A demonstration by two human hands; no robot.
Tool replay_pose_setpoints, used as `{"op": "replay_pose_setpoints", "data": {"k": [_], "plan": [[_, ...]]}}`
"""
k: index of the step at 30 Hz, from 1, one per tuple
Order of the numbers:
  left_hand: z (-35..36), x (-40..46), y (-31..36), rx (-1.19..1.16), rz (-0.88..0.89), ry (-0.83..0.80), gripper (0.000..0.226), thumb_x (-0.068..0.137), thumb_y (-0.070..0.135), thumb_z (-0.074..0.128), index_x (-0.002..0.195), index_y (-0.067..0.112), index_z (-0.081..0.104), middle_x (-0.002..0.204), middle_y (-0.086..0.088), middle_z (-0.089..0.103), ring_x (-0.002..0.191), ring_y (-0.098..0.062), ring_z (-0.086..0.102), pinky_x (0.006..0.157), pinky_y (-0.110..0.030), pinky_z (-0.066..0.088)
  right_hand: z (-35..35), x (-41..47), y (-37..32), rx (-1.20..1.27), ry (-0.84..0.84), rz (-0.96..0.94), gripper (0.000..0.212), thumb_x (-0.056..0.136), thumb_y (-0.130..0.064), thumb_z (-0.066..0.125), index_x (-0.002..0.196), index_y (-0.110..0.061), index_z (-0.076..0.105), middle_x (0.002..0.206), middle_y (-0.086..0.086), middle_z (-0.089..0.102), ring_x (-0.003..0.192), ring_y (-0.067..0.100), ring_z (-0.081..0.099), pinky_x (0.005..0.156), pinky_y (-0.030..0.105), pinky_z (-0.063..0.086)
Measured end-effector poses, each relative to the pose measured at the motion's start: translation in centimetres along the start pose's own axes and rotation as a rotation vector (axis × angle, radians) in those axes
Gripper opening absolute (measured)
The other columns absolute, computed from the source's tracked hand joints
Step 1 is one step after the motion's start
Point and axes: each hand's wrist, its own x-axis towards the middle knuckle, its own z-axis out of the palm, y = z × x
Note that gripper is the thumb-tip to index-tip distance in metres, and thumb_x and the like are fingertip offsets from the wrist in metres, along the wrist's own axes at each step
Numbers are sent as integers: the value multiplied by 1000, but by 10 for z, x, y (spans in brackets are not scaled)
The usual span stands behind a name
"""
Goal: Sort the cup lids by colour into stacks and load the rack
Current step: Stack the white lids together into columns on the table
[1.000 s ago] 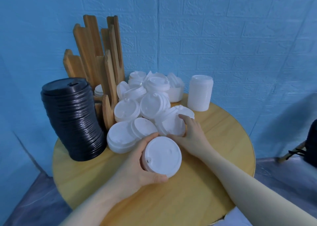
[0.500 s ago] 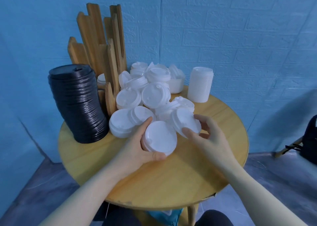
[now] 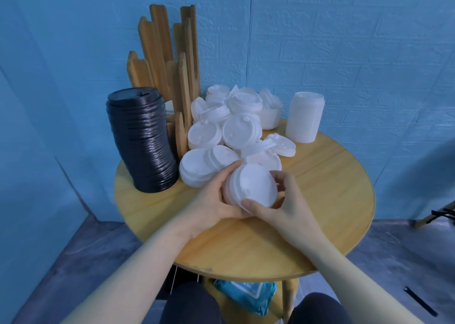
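As both hands are closing on it, the small stack of round white plastic cup lids is hovering just in front of the loose white lid pile | left hand cupping one side, right hand pinching the near rim | risk: misaligned lids are likely slipping apart, spilling into the pile.

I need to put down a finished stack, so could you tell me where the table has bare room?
Bare wood runs along the table on its right side, between the neat white stack and the near edge, and in front of both hands. The back left is crowded: black stack, wooden rack, loose white lids.
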Motion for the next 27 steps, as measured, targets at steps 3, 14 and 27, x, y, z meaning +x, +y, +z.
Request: {"op": "replay_pose_setpoints", "data": {"k": [3,14,27], "plan": [[-1,-1,0,-21,4,-47,93,61,5,81,138,37,40,145,10,49,131,-5,51,111,-29,43,2,-2,0,-19,13,-4,93,51,-68,79,126,-27,43,123,-12,50,116,8,48,93,25,44],[-5,-2,5,-262,-38,-43,59,76,16,69,132,26,56,128,4,68,112,-11,67,81,-24,55,3,-10,-8,-200,49,-157,95,53,-74,69,131,-24,43,120,-11,48,113,6,44,97,30,41],[-8,-2,1,-260,-18,34,57,76,19,71,130,29,59,130,4,67,117,-13,64,83,-28,56,4,-7,0,-220,-11,-194,84,65,-69,72,130,-26,39,125,-18,48,111,2,49,95,40,45]]}}
